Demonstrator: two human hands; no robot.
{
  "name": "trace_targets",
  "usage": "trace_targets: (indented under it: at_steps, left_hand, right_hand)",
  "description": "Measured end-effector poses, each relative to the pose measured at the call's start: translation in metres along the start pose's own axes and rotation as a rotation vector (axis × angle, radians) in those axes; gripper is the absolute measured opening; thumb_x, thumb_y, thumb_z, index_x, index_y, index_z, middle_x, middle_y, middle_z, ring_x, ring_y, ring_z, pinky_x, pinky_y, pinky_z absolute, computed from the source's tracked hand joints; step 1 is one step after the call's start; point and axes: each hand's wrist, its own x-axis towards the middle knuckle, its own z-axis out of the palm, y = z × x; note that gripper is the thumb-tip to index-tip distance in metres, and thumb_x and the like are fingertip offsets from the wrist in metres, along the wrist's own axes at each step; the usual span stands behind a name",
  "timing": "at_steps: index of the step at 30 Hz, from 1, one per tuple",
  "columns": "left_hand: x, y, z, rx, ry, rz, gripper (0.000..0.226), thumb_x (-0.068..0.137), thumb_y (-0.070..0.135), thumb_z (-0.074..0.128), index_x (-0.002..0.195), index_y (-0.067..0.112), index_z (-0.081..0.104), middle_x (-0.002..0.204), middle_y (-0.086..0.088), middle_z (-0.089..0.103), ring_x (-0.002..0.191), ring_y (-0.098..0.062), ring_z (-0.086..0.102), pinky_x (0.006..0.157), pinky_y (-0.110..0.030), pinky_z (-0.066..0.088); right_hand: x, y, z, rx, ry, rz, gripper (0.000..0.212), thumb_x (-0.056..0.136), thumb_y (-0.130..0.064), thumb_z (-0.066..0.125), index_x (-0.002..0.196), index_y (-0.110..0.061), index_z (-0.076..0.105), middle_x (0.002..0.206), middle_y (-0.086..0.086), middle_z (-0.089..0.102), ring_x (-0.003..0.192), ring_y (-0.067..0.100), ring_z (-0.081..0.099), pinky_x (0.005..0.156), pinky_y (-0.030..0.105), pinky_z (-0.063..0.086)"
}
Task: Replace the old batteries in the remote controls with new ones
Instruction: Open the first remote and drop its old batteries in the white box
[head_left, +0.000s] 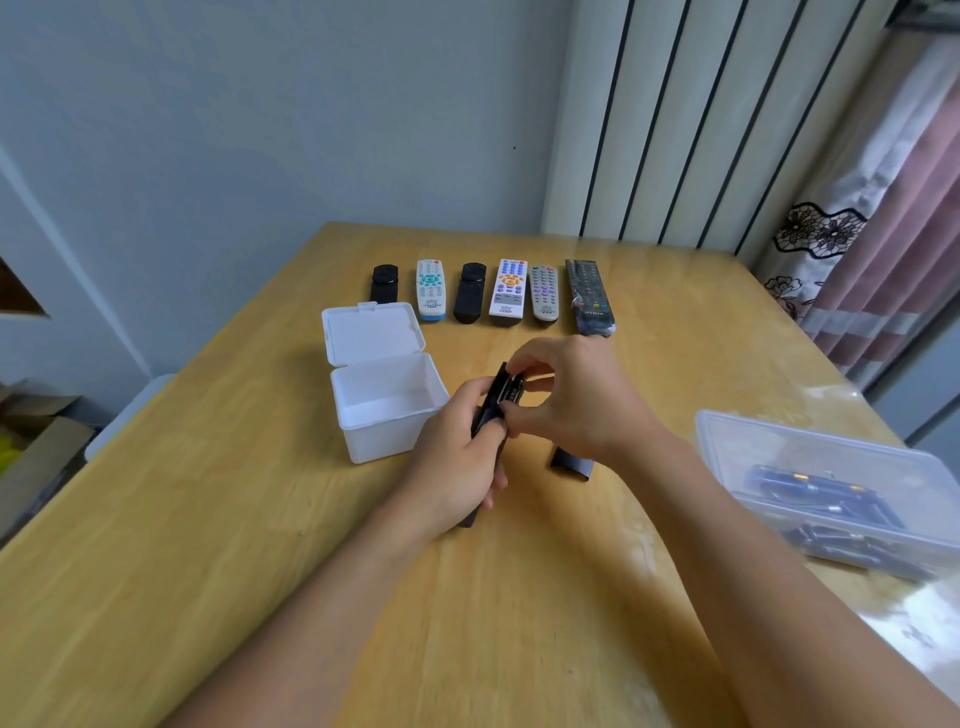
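Observation:
My left hand (457, 462) grips a black remote (493, 400) held on edge above the table, its open battery bay turned toward my right hand. My right hand (566, 395) pinches at a battery (515, 389) in that bay with thumb and fingertips. The remote's black battery cover (571, 464) lies on the table just under my right wrist. Several other remotes (506, 291) lie in a row at the far side. A clear lidded box (810, 467) at the right holds dark blue batteries (810, 488).
An open white plastic box (387, 400) with its lid tipped back stands left of my hands, its inside bare. The wooden table (208, 519) meets a wall at the back. Curtains hang at the right, and cardboard boxes sit on the floor at the left.

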Motion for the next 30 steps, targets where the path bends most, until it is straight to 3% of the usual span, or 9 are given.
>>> trace_targets:
  at_steps: [5, 10, 18, 23, 30]
  left_hand:
    - [0.003, -0.005, -0.002, -0.082, 0.076, -0.008, 0.025, 0.107, 0.025, 0.044, 0.131, 0.03, 0.049, 0.088, -0.01, 0.066, 0.056, -0.02, 0.058, 0.048, -0.031, 0.05]
    - [0.002, -0.007, 0.002, -0.078, 0.089, 0.026, 0.023, 0.107, 0.024, 0.044, 0.129, 0.029, 0.048, 0.086, -0.014, 0.065, 0.055, -0.021, 0.059, 0.047, -0.032, 0.051]
    - [0.002, -0.011, 0.007, -0.025, 0.14, 0.068, 0.018, 0.107, 0.022, 0.044, 0.122, 0.028, 0.051, 0.083, -0.017, 0.065, 0.049, -0.02, 0.057, 0.042, -0.029, 0.047]
    - [0.008, -0.013, 0.006, -0.034, 0.141, 0.051, 0.019, 0.107, 0.026, 0.044, 0.125, 0.03, 0.049, 0.081, -0.012, 0.064, 0.05, -0.021, 0.059, 0.043, -0.029, 0.047]
    - [0.008, -0.013, 0.008, -0.05, 0.112, 0.052, 0.023, 0.107, 0.027, 0.043, 0.129, 0.03, 0.047, 0.085, -0.012, 0.064, 0.052, -0.019, 0.06, 0.044, -0.028, 0.048]
  right_hand:
    - [0.003, -0.003, 0.012, 0.127, 0.09, 0.034, 0.033, 0.079, -0.018, 0.083, 0.111, -0.013, 0.073, 0.103, -0.005, 0.074, 0.094, 0.005, 0.069, 0.083, 0.019, 0.059]
    - [0.004, -0.001, 0.012, 0.201, 0.138, 0.113, 0.01, 0.093, -0.015, 0.07, 0.101, -0.016, 0.075, 0.097, -0.009, 0.073, 0.094, 0.003, 0.068, 0.085, 0.024, 0.059]
    - [0.007, 0.001, 0.02, 0.176, 0.137, 0.125, 0.01, 0.099, -0.018, 0.06, 0.095, -0.015, 0.069, 0.094, -0.004, 0.07, 0.093, 0.009, 0.065, 0.082, 0.034, 0.059]
    - [0.005, 0.003, 0.019, 0.336, 0.188, 0.158, 0.014, 0.097, -0.024, 0.064, 0.086, -0.015, 0.065, 0.087, -0.004, 0.072, 0.087, 0.008, 0.067, 0.079, 0.036, 0.058]
    - [0.002, 0.004, 0.019, 0.47, 0.271, 0.167, 0.006, 0.087, -0.015, 0.078, 0.089, -0.019, 0.074, 0.086, -0.007, 0.074, 0.086, 0.006, 0.071, 0.079, 0.029, 0.061]
